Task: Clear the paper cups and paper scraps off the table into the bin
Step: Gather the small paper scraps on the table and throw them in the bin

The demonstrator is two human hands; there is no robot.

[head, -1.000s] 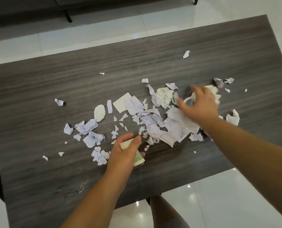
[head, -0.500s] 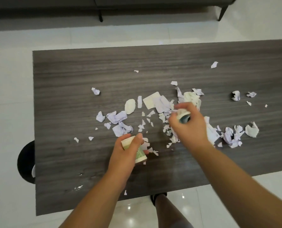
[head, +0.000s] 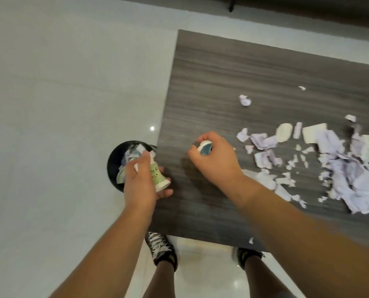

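Observation:
My left hand point(head: 139, 183) grips a green-patterned paper cup point(head: 159, 175) at the table's left edge, right over the black bin point(head: 114, 157). My right hand point(head: 216, 160) holds a crushed blue-and-white paper cup point(head: 205, 147) above the left part of the dark wooden table point(head: 211, 82). A heap of pale purple and white paper scraps point(head: 340, 168) lies spread over the right side of the table. A lone crumpled scrap point(head: 245, 100) sits further back.
The bin stands on the white tiled floor point(head: 61, 104) beside the table's left edge and holds crumpled paper. My two shoes point(head: 161, 248) show under the near table edge. A furniture leg point(head: 232, 4) is at the far top.
Both hands have carried their cups leftward from the scrap heap to the table's left edge. My view has swung left, bringing the bin into full view under my left hand.

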